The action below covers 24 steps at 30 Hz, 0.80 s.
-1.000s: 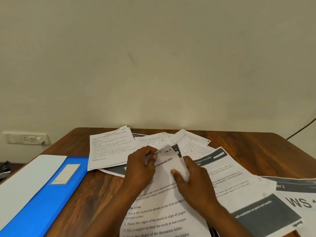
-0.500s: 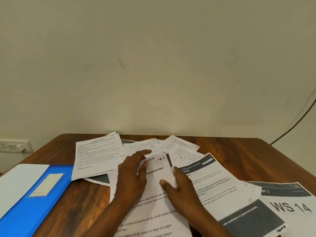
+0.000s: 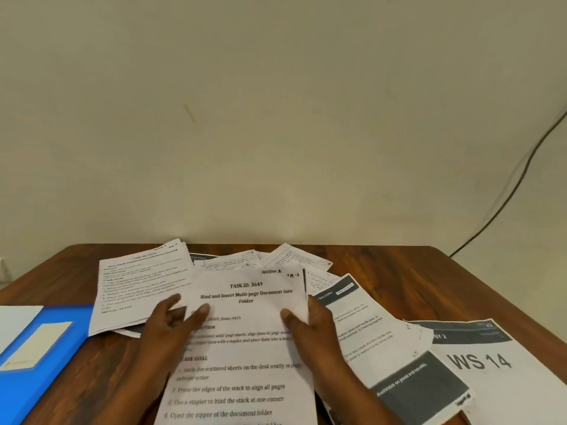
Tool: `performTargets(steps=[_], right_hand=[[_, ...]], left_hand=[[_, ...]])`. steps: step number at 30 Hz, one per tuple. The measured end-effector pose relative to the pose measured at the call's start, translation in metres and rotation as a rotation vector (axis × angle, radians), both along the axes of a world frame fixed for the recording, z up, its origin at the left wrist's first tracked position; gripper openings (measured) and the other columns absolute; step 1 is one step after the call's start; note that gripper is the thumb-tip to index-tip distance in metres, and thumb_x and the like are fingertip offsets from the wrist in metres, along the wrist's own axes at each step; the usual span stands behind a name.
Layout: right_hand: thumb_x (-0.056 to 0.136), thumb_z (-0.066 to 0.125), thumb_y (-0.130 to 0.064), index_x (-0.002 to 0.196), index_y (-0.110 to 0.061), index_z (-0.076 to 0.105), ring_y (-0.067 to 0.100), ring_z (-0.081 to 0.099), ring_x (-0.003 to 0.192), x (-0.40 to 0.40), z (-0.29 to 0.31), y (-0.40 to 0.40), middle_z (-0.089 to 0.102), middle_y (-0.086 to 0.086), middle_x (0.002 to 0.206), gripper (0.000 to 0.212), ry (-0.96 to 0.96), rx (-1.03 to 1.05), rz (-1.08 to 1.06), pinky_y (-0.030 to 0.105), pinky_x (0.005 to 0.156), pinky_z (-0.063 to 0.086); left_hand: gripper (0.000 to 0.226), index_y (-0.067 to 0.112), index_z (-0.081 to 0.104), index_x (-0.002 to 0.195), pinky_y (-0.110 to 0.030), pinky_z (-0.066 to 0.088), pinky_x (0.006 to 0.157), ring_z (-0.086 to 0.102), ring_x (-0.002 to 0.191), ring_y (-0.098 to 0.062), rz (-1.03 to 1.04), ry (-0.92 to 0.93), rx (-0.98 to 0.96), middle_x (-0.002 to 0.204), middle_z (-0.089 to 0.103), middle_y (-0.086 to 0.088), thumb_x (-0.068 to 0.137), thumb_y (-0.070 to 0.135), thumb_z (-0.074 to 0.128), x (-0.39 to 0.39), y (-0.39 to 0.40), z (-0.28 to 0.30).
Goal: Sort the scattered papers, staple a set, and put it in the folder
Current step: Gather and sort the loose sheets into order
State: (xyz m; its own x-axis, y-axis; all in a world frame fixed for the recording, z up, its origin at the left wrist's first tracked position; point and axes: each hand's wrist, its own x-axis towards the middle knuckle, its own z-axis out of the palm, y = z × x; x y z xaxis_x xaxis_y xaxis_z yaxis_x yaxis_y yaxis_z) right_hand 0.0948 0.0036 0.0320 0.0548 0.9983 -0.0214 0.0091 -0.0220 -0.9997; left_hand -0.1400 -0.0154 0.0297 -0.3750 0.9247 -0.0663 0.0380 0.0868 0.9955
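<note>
Sorting step, judging by the spread. Nearest, the "TASK ID: 3649" sheet (image 3: pixel 245 338) lies on the wooden surface (image 3: pixel 399 265): right hand (image 3: pixel 319 332) pinches its right edge, thumb on top; left hand (image 3: pixel 171 326) rests on its left side, fingers loosely spread. Next likely: gather matching pages from the scattered papers (image 3: pixel 383 338) around it. No stapler visible. Blue folder (image 3: pixel 40 363) lies left; contents cannot be told.

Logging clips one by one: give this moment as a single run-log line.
stage: sorting | left hand: resting on top sheet | right hand: pinching its right edge | folder: at left, no set inside | stapling: not yet done
</note>
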Motion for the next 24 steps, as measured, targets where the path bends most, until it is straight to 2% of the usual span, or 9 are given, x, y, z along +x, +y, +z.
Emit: performTargets(steps=[2, 5, 10, 12, 15, 17, 20, 22, 24], right_hand=[[0.100, 0.066, -0.015, 0.120, -0.034, 0.068, 0.015, 0.075, 0.104, -0.001, -0.002, 0.001, 0.078, -0.009, 0.114, 0.027, 0.057, -0.027, 0.030, 0.043, 0.092, 0.062], [0.099, 0.066, -0.013, 0.121, -0.033, 0.069, 0.013, 0.074, 0.107, -0.002, -0.004, 0.001, 0.078, -0.011, 0.114, 0.029, 0.021, -0.001, 0.056, 0.041, 0.096, 0.061], [0.101, 0.064, -0.016, 0.119, -0.034, 0.065, 0.004, 0.069, 0.107, 0.003, -0.002, 0.000, 0.073, -0.018, 0.114, 0.026, -0.148, 0.044, 0.074, 0.027, 0.093, 0.057], [0.102, 0.063, -0.019, 0.120, -0.032, 0.062, 0.005, 0.066, 0.111, 0.007, -0.001, 0.001, 0.069, -0.016, 0.118, 0.022, -0.227, 0.075, 0.055, 0.026, 0.093, 0.055], [0.102, 0.065, -0.026, 0.107, -0.027, 0.068, 0.005, 0.073, 0.097, 0.022, 0.006, 0.009, 0.077, -0.013, 0.105, 0.006, -0.268, 0.115, 0.029, 0.020, 0.079, 0.056], [0.101, 0.067, -0.032, 0.102, -0.029, 0.068, 0.006, 0.072, 0.093, 0.043, 0.009, 0.018, 0.076, -0.015, 0.104, 0.003, -0.508, 0.183, -0.099, 0.023, 0.080, 0.058], [0.096, 0.072, -0.037, 0.119, -0.030, 0.066, 0.016, 0.068, 0.111, 0.083, 0.008, 0.027, 0.070, -0.008, 0.124, 0.025, -0.888, 0.190, -0.341, 0.029, 0.089, 0.054], [0.090, 0.077, -0.044, 0.131, -0.028, 0.061, 0.025, 0.061, 0.127, 0.108, 0.000, 0.034, 0.064, -0.003, 0.138, 0.046, -0.996, 0.089, -0.426, 0.042, 0.102, 0.052], [0.082, 0.079, -0.055, 0.133, -0.032, 0.057, 0.029, 0.061, 0.128, 0.126, -0.010, 0.043, 0.063, -0.002, 0.140, 0.060, -0.999, -0.026, -0.409, 0.052, 0.106, 0.052]], left_hand=[[0.074, 0.013, 0.065, 0.128, -0.052, 0.061, 0.086, 0.077, 0.094, -0.039, -0.157, -0.152, -0.005, 0.112, 0.078, -0.016, 0.068, 0.042, 0.095, -0.001, -0.001, 0.002], [0.047, 0.005, 0.064, 0.120, -0.051, 0.064, 0.073, 0.077, 0.085, -0.045, -0.227, -0.201, -0.018, 0.101, 0.078, -0.023, 0.082, 0.025, 0.082, 0.007, -0.002, 0.003], [0.030, -0.001, 0.064, 0.121, -0.064, 0.060, 0.083, 0.073, 0.092, -0.053, -0.243, -0.236, -0.035, 0.105, 0.076, -0.029, 0.094, 0.011, 0.068, 0.009, -0.002, 0.000], [0.023, -0.004, 0.065, 0.115, -0.054, 0.064, 0.070, 0.075, 0.080, -0.048, -0.223, -0.191, -0.031, 0.098, 0.076, -0.030, 0.096, 0.009, 0.066, 0.009, -0.003, -0.003], [0.018, -0.004, 0.067, 0.110, -0.045, 0.064, 0.059, 0.076, 0.072, -0.044, -0.219, -0.172, -0.021, 0.094, 0.076, -0.030, 0.098, 0.009, 0.064, 0.012, -0.005, -0.007], [0.016, -0.004, 0.068, 0.108, -0.044, 0.064, 0.057, 0.076, 0.070, -0.043, -0.219, -0.164, -0.009, 0.093, 0.076, -0.030, 0.099, 0.009, 0.063, 0.013, -0.006, -0.008], [0.020, -0.007, 0.066, 0.111, -0.045, 0.064, 0.059, 0.074, 0.076, -0.049, -0.201, -0.171, 0.011, 0.094, 0.076, -0.032, 0.098, 0.009, 0.063, 0.013, -0.004, -0.012], [0.023, -0.008, 0.065, 0.114, -0.049, 0.064, 0.063, 0.072, 0.086, -0.056, -0.193, -0.185, 0.019, 0.096, 0.075, -0.032, 0.098, 0.008, 0.063, 0.015, -0.004, -0.012], [0.022, -0.007, 0.065, 0.115, -0.059, 0.062, 0.075, 0.070, 0.090, -0.059, -0.185, -0.192, 0.022, 0.098, 0.075, -0.032, 0.098, 0.007, 0.063, 0.016, -0.005, -0.012]])
